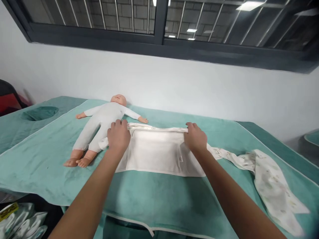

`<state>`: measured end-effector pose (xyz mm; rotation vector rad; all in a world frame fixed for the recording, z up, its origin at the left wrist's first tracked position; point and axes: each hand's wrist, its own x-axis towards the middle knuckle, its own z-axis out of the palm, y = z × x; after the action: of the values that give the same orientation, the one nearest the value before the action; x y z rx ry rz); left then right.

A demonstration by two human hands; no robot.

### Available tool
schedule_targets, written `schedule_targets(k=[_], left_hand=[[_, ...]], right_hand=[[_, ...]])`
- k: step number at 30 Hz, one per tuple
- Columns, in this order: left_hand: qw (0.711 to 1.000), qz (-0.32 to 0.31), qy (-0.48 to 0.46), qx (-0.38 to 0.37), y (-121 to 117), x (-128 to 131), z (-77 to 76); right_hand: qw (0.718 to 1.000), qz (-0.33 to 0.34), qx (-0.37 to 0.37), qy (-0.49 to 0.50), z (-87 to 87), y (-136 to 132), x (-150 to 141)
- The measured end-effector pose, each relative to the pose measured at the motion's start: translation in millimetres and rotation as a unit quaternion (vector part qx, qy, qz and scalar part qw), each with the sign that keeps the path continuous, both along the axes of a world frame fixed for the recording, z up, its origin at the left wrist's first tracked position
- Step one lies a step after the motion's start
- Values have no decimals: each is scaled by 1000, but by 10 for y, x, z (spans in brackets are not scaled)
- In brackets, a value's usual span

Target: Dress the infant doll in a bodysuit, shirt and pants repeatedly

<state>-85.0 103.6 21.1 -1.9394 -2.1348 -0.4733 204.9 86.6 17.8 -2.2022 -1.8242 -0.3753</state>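
My left hand (119, 136) and my right hand (196, 136) are closed on the gathered upper edge of a white baby garment (157, 151). Its plain inner side faces me, and a small label shows near the right. The lower edge lies flat on the green cover. Left of my left hand, a bit of white cloth pokes out beside the doll's leg. A baby doll (106, 114) in a white suit lies on its back, arms spread, bare feet toward me. From behind my right wrist a printed white cloth (270, 186) trails rightward, crumpled; whether it joins the garment is hidden.
A green cover (159, 202) spreads over the padded bed, which has a round hollow (41, 113) at left. Behind it rises a white wall (159, 86) under a dark-framed window. Packaged items (20, 220) sit low at left, and a red-and-black object (10, 99) stands farther back.
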Motion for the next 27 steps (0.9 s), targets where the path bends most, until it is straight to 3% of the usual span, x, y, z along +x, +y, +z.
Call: schedule_targets(k=[3,5,7,9,12,17,21,27], left_hand=[[996,-61,16,65,-43,207,-276],[986,-152,19,72,-133,353,-437],[974,-224,15,39,-190,475,-551],[971,-240,5,-21,-170,552,-611],[975,-209,-6,-79,-11,582,-645],[987,-155,-28,-12,213,556,-724],[990,-138,-25,34,199,567,-769],[988,-147,-12,40,189,581,-791]], right_hand=[[986,152,59,-35,-312,-33,-195],[968,247,41,-2,-520,-112,-341],[959,278,2,51,-675,-160,-468],[961,260,-30,93,-756,-125,-551],[970,201,-63,121,-764,61,-588],[979,172,-41,98,-734,305,-550],[983,172,0,60,-739,300,-517],[991,126,-8,32,-765,291,-526]])
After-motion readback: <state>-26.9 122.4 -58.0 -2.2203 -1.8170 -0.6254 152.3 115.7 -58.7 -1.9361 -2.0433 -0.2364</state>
